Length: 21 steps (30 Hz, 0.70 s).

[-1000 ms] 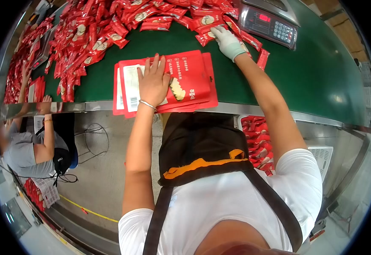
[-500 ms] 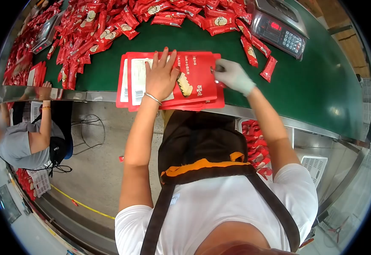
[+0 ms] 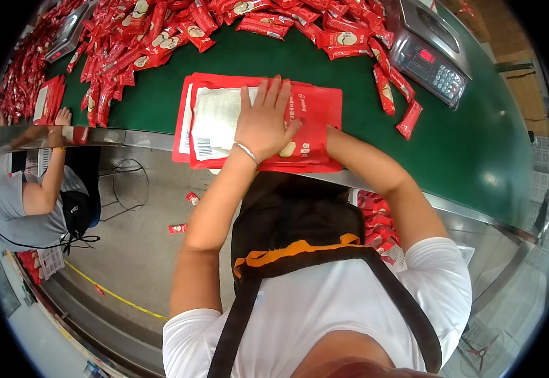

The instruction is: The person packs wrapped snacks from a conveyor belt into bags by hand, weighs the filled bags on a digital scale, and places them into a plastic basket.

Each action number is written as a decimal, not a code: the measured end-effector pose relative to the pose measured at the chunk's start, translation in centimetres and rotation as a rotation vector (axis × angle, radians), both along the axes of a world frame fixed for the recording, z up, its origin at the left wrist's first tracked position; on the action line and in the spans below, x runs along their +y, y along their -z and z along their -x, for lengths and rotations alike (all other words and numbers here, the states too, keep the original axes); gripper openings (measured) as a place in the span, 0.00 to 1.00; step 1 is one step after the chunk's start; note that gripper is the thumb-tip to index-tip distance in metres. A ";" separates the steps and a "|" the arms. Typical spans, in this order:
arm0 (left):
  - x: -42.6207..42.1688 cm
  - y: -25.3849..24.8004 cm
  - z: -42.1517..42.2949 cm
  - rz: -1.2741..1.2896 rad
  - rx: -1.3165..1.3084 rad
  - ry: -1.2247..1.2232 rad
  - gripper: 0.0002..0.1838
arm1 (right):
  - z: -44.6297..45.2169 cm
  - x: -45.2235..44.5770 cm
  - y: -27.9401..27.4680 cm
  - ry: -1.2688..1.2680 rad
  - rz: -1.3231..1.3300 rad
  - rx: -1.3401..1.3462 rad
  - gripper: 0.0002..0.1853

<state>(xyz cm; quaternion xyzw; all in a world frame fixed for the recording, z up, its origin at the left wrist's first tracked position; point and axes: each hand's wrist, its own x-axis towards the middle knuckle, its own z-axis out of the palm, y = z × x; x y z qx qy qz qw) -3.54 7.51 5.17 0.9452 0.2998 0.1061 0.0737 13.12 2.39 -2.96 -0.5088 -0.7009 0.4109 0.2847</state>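
Note:
My left hand lies flat with its fingers spread on the topmost red pouch, just right of that pouch's white label and barcode. Several such pouches are stacked, slightly fanned, at the front edge of the green table. From the right, my right forearm reaches into the open right end of the top pouch. Its red film covers my right hand from the wrist on, so the fingers are hidden.
Small red packets are heaped along the far side, a few lying loose on the right. A digital scale stands at the back right. At the left, a co-worker's hand is by more red pouches. Packets lie on the floor.
My gloved right hand, earlier gripping the pouch's right edge, has moved left into the pouch and out of sight. My left hand has slid right across the top pouch.

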 end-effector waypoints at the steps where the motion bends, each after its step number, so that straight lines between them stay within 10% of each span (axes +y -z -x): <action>1: -0.3 0.0 -0.4 0.002 0.041 -0.009 0.39 | 0.7 0.2 0.6 -0.005 -0.032 -0.018 0.16; 6: 1.8 0.9 -2.3 -0.117 0.027 0.038 0.36 | 1.9 0.3 1.9 -0.003 -0.166 -0.053 0.16; 12: 9.4 -0.8 -5.7 0.345 0.300 0.169 0.19 | -0.9 -0.7 -3.7 -0.025 -0.277 -0.037 0.17; 17: 8.7 2.3 -4.2 0.121 -0.271 0.330 0.09 | -6.8 -4.7 -6.5 0.646 0.061 0.189 0.19; 21: 7.6 0.4 -4.5 0.115 -0.215 0.335 0.05 | -5.4 -5.2 -8.1 0.801 -0.007 0.199 0.45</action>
